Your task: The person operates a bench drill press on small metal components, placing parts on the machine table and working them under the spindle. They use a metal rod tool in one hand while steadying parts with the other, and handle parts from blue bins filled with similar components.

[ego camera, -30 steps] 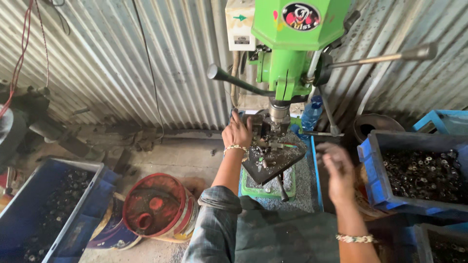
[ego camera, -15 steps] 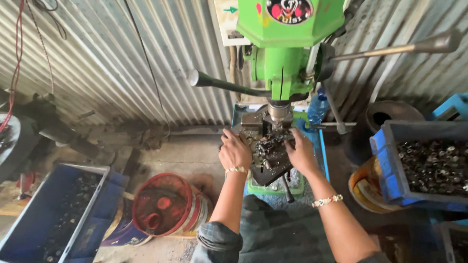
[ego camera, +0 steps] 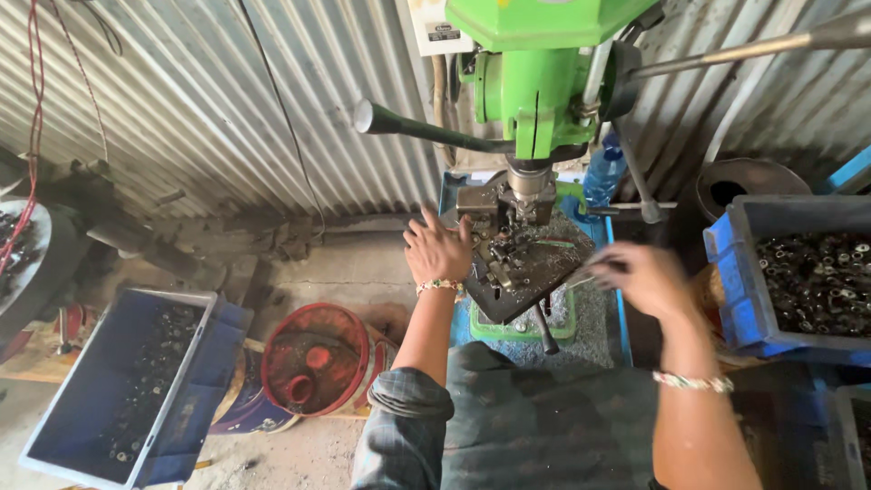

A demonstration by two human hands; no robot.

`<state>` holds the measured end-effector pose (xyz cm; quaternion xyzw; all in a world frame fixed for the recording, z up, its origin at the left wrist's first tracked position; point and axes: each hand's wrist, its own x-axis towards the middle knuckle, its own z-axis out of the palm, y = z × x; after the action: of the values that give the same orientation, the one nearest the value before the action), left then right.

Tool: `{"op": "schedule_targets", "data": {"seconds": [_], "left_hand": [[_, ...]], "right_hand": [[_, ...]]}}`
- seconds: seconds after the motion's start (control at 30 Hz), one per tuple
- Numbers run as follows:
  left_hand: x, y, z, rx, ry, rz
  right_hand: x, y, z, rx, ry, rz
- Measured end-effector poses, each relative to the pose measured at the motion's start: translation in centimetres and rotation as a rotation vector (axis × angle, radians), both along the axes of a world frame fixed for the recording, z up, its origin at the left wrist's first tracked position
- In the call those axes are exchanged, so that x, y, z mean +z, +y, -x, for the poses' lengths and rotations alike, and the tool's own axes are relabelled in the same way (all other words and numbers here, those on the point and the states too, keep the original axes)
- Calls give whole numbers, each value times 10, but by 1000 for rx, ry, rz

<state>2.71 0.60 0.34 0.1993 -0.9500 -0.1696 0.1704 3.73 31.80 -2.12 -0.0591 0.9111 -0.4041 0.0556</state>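
Note:
A green drill press (ego camera: 544, 82) stands in front of me, its chuck over a dark metal table (ego camera: 544, 277) strewn with small metal parts and a clamp. My left hand (ego camera: 437, 249) rests on the table's left edge with its fingers spread, holding nothing. To the right of the table is my right hand (ego camera: 642, 277), blurred in motion, between the table and a blue crate (ego camera: 737, 277) of dark metal rings. Whether it holds a part is hidden by the blur.
A long black-tipped feed lever (ego camera: 413, 127) juts left from the press. On the floor at left sit a blue crate (ego camera: 195, 399) with a few rings and a red bucket (ego camera: 313, 358). A blue bottle (ego camera: 601, 181) stands behind the table, before a corrugated metal wall.
My right hand came from the right to the drill table beside my left hand, then swung back right toward the crate of rings. My left hand stayed at the table's edge.

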Motion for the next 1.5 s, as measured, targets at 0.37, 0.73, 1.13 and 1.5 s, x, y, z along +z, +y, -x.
{"op": "schedule_targets", "data": {"seconds": [0.37,0.73,1.13,1.5], "left_hand": [[-1,1,-1,-60,3,19],[1,1,0,-60,-36,8],[-1,2,-1,-62,3,41],[10,0,-4,-117,-8,76]], "right_hand": [[5,-77,-50,-46,73,-101],[-34,-107,-39,-20,608,-65],[-7,-98,36,-122,-238,941],[1,-116,45,-245,-380,1287]]}}
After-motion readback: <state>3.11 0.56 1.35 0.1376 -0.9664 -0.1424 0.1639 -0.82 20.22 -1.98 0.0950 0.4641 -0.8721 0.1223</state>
